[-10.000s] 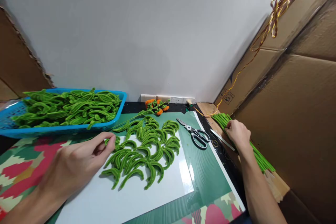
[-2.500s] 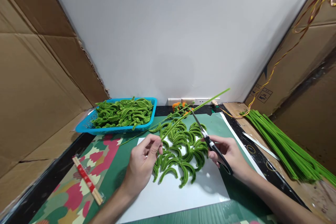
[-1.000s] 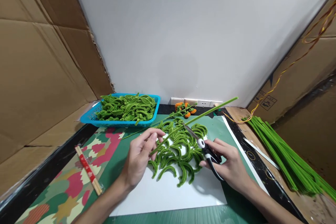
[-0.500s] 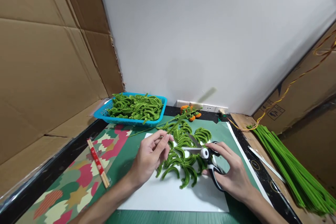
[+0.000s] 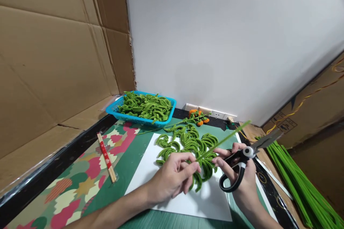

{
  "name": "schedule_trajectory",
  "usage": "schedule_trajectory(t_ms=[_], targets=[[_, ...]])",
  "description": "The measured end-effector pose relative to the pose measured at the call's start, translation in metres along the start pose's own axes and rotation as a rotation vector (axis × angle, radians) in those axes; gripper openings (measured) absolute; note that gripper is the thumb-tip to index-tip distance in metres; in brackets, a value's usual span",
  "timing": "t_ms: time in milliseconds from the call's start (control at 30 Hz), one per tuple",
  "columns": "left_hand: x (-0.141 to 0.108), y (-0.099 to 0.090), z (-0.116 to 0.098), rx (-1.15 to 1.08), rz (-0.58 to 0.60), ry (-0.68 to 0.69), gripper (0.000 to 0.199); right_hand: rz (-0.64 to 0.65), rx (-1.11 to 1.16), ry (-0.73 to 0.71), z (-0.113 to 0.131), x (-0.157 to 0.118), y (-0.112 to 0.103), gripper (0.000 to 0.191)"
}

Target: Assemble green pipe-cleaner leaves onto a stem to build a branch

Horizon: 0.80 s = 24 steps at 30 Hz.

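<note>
My left hand (image 5: 178, 175) pinches one end of a green pipe cleaner (image 5: 227, 139), which slants up to the right. In my right hand (image 5: 242, 171) is a pair of black-handled scissors (image 5: 248, 152), its blades pointing right, away from the stem. The thumb and a finger of that hand reach toward the pipe cleaner; whether they touch it I cannot tell. Beneath both hands, several curled green pipe-cleaner pieces (image 5: 190, 145) lie in clusters on a white sheet (image 5: 145, 171). My left hand hides part of them.
A blue basket (image 5: 114, 112) heaped with curled green pieces stands at the back left. Orange flowers on a green stem (image 5: 199, 114) lie near a power strip (image 5: 217, 114). Wrapped chopsticks (image 5: 106, 157) rest on the left. Long green pipe cleaners (image 5: 301, 182) lie on the right.
The scissors have swung from pointing left, blades apart near the pieces, to pointing right. My left hand has moved slightly right, with the pipe cleaner tilted lower. The view has shifted too.
</note>
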<state>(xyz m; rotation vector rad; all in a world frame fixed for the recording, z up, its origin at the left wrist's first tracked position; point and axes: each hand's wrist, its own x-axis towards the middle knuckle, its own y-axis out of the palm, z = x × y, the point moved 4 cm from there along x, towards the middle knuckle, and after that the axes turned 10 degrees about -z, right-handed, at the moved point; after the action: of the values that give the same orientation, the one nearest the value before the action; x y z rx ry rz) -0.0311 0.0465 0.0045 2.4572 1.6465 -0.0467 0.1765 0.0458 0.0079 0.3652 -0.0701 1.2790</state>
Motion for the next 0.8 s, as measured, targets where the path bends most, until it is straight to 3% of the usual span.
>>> schedule_trajectory(t_ms=[200, 467, 533, 700, 800], targets=[[-0.010, 0.020, 0.012, 0.059, 0.062, -0.092, 0.043, -0.121, -0.099, -0.157, 0.024, 0.002, 0.018, 0.043], [-0.009, 0.023, 0.016, -0.090, 0.136, -0.100, 0.050, 0.055, -0.221, -0.228, 0.007, -0.009, 0.027, 0.030], [-0.007, 0.021, 0.017, -0.137, 0.149, -0.124, 0.053, 0.157, -0.328, -0.375, 0.009, -0.008, 0.023, 0.029], [-0.006, 0.008, 0.018, -0.247, 0.065, -0.324, 0.050, 0.405, -0.646, -0.942, 0.026, -0.005, 0.014, 0.041], [-0.009, 0.003, 0.009, -0.283, 0.174, -0.427, 0.052, 0.575, -0.772, -1.124, 0.031, -0.009, 0.013, 0.046]])
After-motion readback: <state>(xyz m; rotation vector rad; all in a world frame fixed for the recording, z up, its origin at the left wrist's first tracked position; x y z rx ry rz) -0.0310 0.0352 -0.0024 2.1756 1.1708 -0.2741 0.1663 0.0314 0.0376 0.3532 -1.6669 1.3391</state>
